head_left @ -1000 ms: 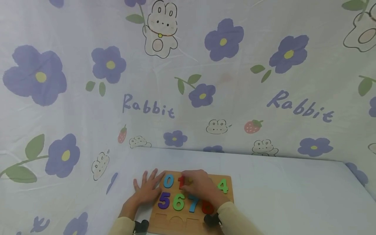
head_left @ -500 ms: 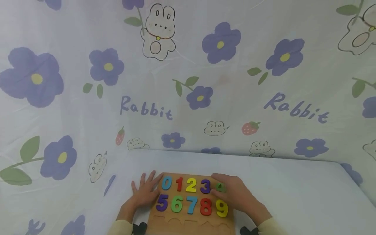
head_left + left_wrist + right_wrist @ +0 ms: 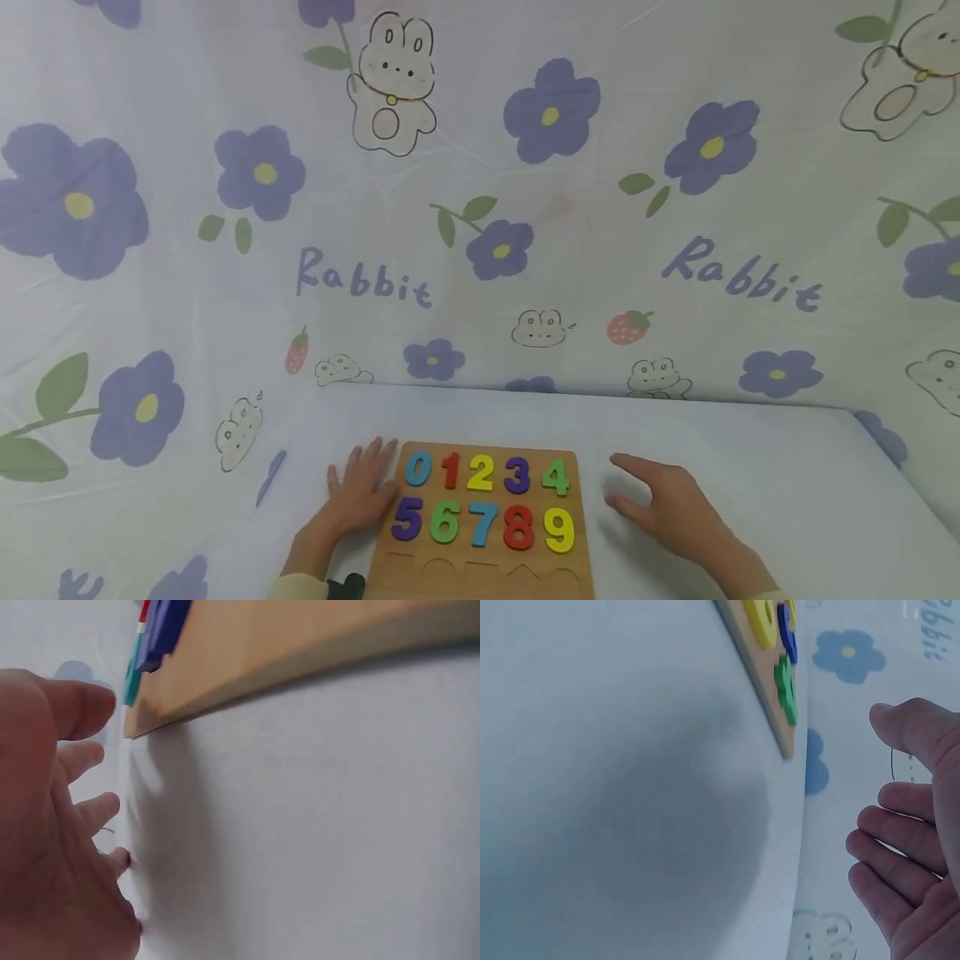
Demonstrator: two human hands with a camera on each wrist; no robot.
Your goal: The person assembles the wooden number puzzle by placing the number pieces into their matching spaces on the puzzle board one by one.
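A wooden number puzzle board lies on the white table, bearing coloured digits from the blue 0 to the yellow 9 in two rows. Along its near part run several shallow carved outlines. My left hand is beside the board's left edge with fingers spread; in the left wrist view the thumb is near the board's corner, and whether it touches cannot be told. To the right of the board, my right hand hovers above the table, thumb and fingers apart, holding nothing. The right wrist view shows its relaxed fingers.
The white table extends to the right of the board. Behind it hangs a pale cloth printed with purple flowers, rabbits and lettering. A black wrist strap piece shows by the left sleeve.
My right hand was over the top-row digits, then at the green 4, and has moved right, off the board. The left hand has drawn slightly away from the board's edge.
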